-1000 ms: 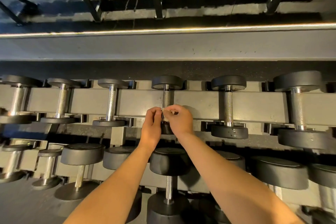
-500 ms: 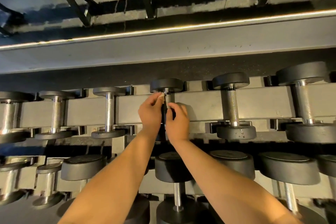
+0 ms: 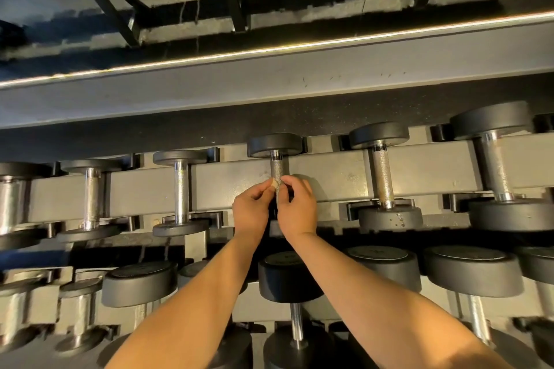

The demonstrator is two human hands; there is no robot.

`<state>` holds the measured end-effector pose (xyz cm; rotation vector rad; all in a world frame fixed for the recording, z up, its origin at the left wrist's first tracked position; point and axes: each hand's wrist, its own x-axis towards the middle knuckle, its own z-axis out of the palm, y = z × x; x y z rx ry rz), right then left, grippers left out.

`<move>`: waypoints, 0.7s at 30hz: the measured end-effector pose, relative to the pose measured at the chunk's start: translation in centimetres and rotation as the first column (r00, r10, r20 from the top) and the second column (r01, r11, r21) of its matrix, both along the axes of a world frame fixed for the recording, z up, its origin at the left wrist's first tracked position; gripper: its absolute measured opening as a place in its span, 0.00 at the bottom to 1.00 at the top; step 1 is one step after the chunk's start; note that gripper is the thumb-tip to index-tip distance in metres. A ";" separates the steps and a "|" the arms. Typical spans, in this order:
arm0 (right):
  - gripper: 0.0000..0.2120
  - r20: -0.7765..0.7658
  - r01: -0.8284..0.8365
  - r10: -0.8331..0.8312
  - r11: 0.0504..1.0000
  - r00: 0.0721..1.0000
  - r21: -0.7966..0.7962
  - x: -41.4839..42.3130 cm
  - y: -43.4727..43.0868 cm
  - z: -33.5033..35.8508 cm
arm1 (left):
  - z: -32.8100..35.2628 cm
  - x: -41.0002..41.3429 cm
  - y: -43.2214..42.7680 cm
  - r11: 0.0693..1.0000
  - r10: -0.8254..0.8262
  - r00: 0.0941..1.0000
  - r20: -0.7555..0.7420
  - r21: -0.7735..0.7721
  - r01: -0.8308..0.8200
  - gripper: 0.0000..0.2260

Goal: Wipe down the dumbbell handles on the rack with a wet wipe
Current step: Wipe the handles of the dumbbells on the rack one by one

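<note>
From the head camera, the left hand is pinching a small pale wet wipe against the dumbbell handle on the rack top row, and the right hand is curling its fingers around that handle

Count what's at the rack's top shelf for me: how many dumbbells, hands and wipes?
Top-shelf dumbbells: 6, the leftmost cut off by the picture's edge
Hands: 2, left hand and right hand
Wet wipe: 1, only a pale bit showing between the fingers
Total: 9
</note>
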<state>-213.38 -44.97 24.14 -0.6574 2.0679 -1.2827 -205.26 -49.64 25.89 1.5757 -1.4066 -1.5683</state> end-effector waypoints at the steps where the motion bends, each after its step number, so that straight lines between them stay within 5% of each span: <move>1: 0.09 -0.001 0.000 0.000 1.000 1.000 0.001 0.0 0.0 0.0 | 0.0 -0.1 -0.2 1.000 0.017 1.000 -0.007 0.014 -0.017 0.09; 8: 0.09 -0.001 0.027 -0.027 0.999 1.000 -0.017 -0.4 0.1 -0.2 | 0.7 -3.3 -3.0 0.995 0.060 0.998 -0.037 -0.081 -0.063 0.09; 21: 0.13 0.201 0.003 -0.002 1.000 0.980 0.000 -1.2 1.0 0.9 | 0.8 0.8 1.5 0.994 -0.066 0.995 0.078 0.088 0.059 0.08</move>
